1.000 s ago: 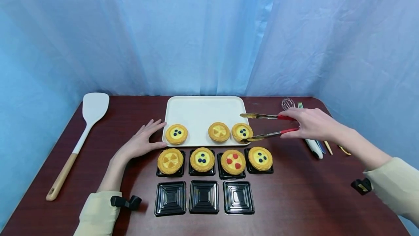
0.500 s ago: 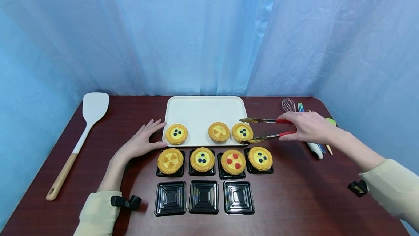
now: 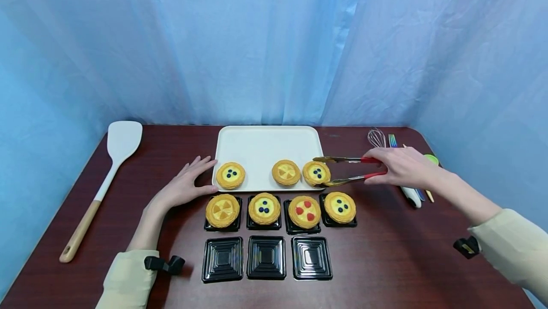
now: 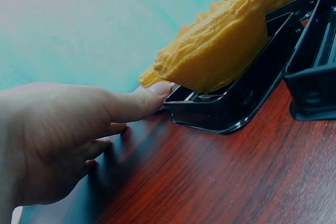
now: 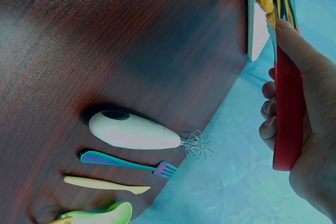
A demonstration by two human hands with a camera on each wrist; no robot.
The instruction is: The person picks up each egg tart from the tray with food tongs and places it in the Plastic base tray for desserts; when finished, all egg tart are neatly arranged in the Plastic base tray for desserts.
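My right hand (image 3: pixel 400 166) grips metal tongs with red handles (image 5: pixel 289 108). The tongs' two arms lie around a blueberry-topped tart (image 3: pixel 316 173) at the right end of a white tray (image 3: pixel 265 140); whether both tips touch it I cannot tell. My left hand (image 3: pixel 183 185), fingers extended, rests against the tray's left edge, beside another blueberry tart (image 3: pixel 231 175). Between these two tarts, nearer the right one, sits a tart with yellow wedges (image 3: pixel 286 173). In front of the tray, several tarts sit in black square containers, one strawberry-topped (image 3: pixel 305 212).
Three black square containers (image 3: pixel 267 257) without tarts form the front row. A white spatula with a wooden handle (image 3: pixel 124 140) lies at the left. At the right are a whisk with a white handle (image 5: pixel 134 130), a rainbow-coloured fork (image 5: pixel 118 160) and a green spoon (image 5: pixel 121 213).
My right hand has come slightly nearer the table's front, and the tongs' far arm has moved down closer to the blueberry tart. The left hand has stayed put.
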